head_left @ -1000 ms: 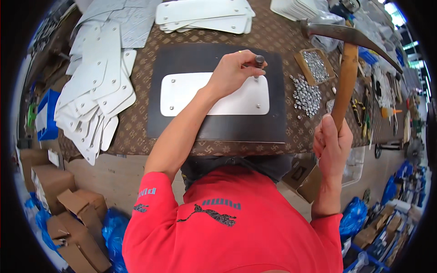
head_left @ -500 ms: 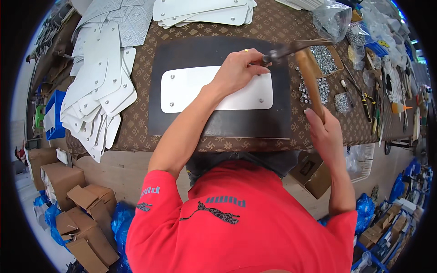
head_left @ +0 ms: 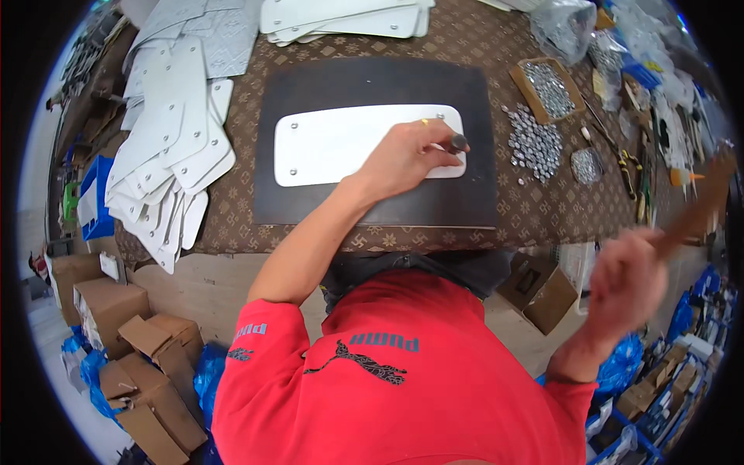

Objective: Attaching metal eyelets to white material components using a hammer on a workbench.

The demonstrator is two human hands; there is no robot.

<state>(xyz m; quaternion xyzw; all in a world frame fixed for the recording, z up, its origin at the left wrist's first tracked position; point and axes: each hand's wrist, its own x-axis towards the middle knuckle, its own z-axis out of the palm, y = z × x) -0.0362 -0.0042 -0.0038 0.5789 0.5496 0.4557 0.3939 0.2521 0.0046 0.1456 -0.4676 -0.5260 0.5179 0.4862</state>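
Observation:
A white rounded panel (head_left: 329, 147) lies on a dark flat mat (head_left: 372, 208), with metal studs near three of its corners in sight. Over its near right corner my left hand (head_left: 403, 159) grips a short, dark-ended setting punch (head_left: 459, 142), held upright; that corner is hidden under the tool and fingers. Out to the right, past the table's front edge, my right hand (head_left: 629, 283) is closed round the wooden handle of a hammer (head_left: 690, 221). Both are smeared by motion, and the hammer's head is hard to make out at the dark rim.
Loose metal studs (head_left: 535, 143) lie right of the mat, beside a box (head_left: 518, 76) of more studs. Pliers (head_left: 626, 174) and a small bag (head_left: 585, 165) are farther right. White studded panels (head_left: 174, 101) are heaped at left; another stack (head_left: 341, 22) lies at the back.
My left hand has brought the punch from the panel's far right corner to its near right corner. My right hand has swung the hammer away from the mat, out to the right.

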